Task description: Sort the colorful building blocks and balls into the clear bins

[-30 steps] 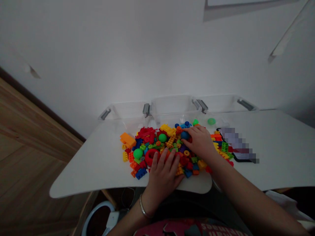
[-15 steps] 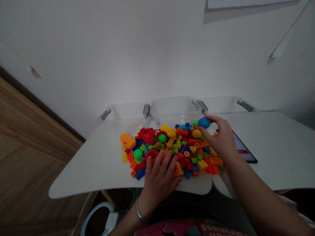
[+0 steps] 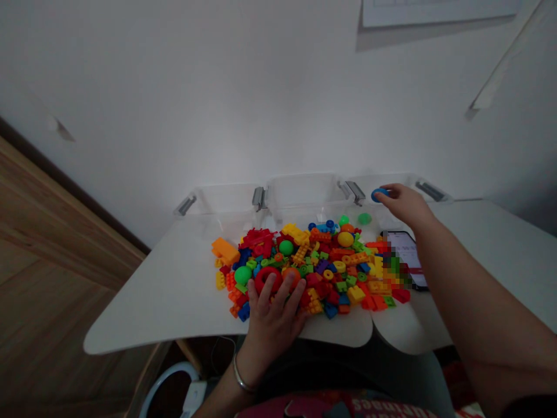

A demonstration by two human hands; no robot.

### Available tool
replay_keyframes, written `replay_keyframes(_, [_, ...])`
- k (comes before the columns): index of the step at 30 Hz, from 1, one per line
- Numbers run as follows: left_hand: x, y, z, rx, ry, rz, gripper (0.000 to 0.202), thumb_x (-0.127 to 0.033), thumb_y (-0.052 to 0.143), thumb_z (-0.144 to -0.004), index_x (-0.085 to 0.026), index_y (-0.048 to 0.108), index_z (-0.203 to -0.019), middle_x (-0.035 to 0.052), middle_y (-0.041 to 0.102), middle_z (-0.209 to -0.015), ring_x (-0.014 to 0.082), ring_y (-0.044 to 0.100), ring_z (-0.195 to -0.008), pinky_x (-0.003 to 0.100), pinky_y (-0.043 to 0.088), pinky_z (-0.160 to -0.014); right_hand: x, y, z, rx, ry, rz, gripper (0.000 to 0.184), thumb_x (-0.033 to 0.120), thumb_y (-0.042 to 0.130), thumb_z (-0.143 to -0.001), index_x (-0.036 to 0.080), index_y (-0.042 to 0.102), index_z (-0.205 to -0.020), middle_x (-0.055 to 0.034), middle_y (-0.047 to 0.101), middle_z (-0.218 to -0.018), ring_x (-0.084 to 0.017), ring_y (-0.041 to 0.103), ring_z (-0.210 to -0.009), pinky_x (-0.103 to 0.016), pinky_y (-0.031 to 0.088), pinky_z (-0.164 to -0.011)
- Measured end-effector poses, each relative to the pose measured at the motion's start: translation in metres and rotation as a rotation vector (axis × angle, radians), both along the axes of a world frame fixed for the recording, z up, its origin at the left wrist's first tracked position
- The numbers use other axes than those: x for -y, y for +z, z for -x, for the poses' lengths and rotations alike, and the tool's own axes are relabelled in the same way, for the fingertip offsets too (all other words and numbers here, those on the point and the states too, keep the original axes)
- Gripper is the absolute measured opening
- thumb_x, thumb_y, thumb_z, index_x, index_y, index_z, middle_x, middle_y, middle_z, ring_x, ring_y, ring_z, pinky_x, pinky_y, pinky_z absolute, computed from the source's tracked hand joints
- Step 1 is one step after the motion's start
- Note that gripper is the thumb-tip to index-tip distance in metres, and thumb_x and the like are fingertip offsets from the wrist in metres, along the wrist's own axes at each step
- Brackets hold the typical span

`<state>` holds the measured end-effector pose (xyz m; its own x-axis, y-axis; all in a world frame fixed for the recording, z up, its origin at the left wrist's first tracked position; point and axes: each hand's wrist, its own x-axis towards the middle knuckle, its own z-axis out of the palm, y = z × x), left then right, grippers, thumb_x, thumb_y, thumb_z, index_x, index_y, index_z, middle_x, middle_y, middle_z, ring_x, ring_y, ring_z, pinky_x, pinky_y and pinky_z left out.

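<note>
- We are wearing a thin metal bangle (image 3: 239,377) on our left wrist, just off the table's near edge.
- We are resting our left hand (image 3: 272,307) on the near side of the toy bricks (image 3: 343,273), open with fingers spread and gripping nothing; its fingertips (image 3: 273,284) are touching a red ring (image 3: 265,280), and an orange ball (image 3: 291,277) sits just beside them.
- We are keeping the bricks heaped in the middle of the white table (image 3: 161,296), with a phone (image 3: 402,247), partly blurred, lying at the heap's right edge.
- We are holding our right hand (image 3: 407,204) high beyond the heap, its fingers pinched shut on a blue piece (image 3: 379,194).
- We are holding that piece over the rim of the right clear bin (image 3: 391,188), one of three joined by grey clips along the table's far edge.
- We are seeing a green ball (image 3: 364,219) near that bin, though we cannot tell whether it is inside.
</note>
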<state>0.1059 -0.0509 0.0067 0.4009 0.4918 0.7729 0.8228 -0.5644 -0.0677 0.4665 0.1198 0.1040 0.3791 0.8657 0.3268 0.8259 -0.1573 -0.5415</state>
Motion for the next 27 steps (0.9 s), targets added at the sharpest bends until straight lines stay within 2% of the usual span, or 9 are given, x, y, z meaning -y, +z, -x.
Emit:
replay_keyframes(4, [0.001,0.002,0.001,0.007,0.011,0.014,0.044,-0.038,0.060,-0.089,-0.022,0.060,-0.130,0.0107,0.061,-0.131,0.0317,0.034,-0.137,0.058,0.011,-0.119,-0.006,-0.006,-0.007,0.113,-0.016,0.109,0.053,0.055,0.057,-0.078,0.020,0.066,-0.117,-0.0114,0.073,-0.103,-0.030,0.067,-0.093,-0.044,0.049,-0.082])
replay_keyframes(7, [0.002,0.002,0.002,0.031,0.005,0.018,0.041,-0.032,0.059,-0.088,-0.021,0.061,-0.128,0.0105,0.063,-0.130,0.0305,0.038,-0.134,0.056,0.013,-0.119,-0.008,-0.009,-0.011,0.105,0.007,0.120,0.058,0.055,0.056,-0.079,0.020,0.062,-0.125,-0.0120,0.072,-0.107,-0.029,0.068,-0.091,-0.042,0.049,-0.080])
replay_keyframes(11, [0.003,0.004,0.003,0.072,-0.036,0.004,0.037,-0.025,0.058,-0.088,-0.023,0.063,-0.124,0.0073,0.067,-0.124,0.0276,0.042,-0.132,0.053,0.013,-0.120,-0.007,-0.008,-0.010,0.120,-0.001,0.126,0.059,0.055,0.054,-0.080,0.019,0.060,-0.127,-0.0134,0.072,-0.108,-0.031,0.068,-0.094,-0.045,0.049,-0.082])
replay_keyframes(15, [0.001,0.007,0.004,0.098,0.021,0.098,0.041,-0.026,0.055,-0.088,-0.018,0.060,-0.128,0.0120,0.061,-0.133,0.0315,0.041,-0.132,0.056,0.016,-0.117,-0.004,-0.008,-0.006,0.147,0.002,0.072,0.055,0.052,0.054,-0.080,0.019,0.062,-0.124,-0.0143,0.072,-0.108,-0.033,0.066,-0.102,-0.049,0.047,-0.090])
replay_keyframes(20, [-0.001,0.007,0.006,0.097,0.039,0.164,0.044,-0.024,0.052,-0.089,-0.017,0.054,-0.133,0.0138,0.057,-0.137,0.0326,0.042,-0.132,0.058,0.022,-0.115,0.004,-0.005,-0.001,0.098,0.071,-0.118,0.051,0.045,0.057,-0.079,0.018,0.060,-0.122,-0.0132,0.073,-0.107,-0.032,0.066,-0.101,-0.050,0.047,-0.091])
replay_keyframes(24, [-0.002,0.007,0.006,0.092,0.034,0.177,0.045,-0.024,0.052,-0.090,-0.017,0.052,-0.134,0.0137,0.056,-0.138,0.0320,0.043,-0.131,0.058,0.025,-0.114,0.024,0.008,0.013,0.036,0.106,-0.415,0.045,0.039,0.057,-0.079,0.019,0.059,-0.120,-0.0127,0.071,-0.112,-0.027,0.067,-0.096,-0.043,0.052,-0.080])
replay_keyframes(27, [-0.002,0.008,0.006,0.093,0.025,0.201,0.045,-0.023,0.052,-0.090,-0.017,0.051,-0.134,0.0136,0.056,-0.138,0.0316,0.044,-0.130,0.059,0.026,-0.114,0.046,0.013,0.030,-0.020,0.132,-0.487,0.035,0.040,0.056,-0.083,0.023,0.063,-0.112,-0.0086,0.071,-0.105,-0.024,0.066,-0.083,-0.039,0.053,-0.070])
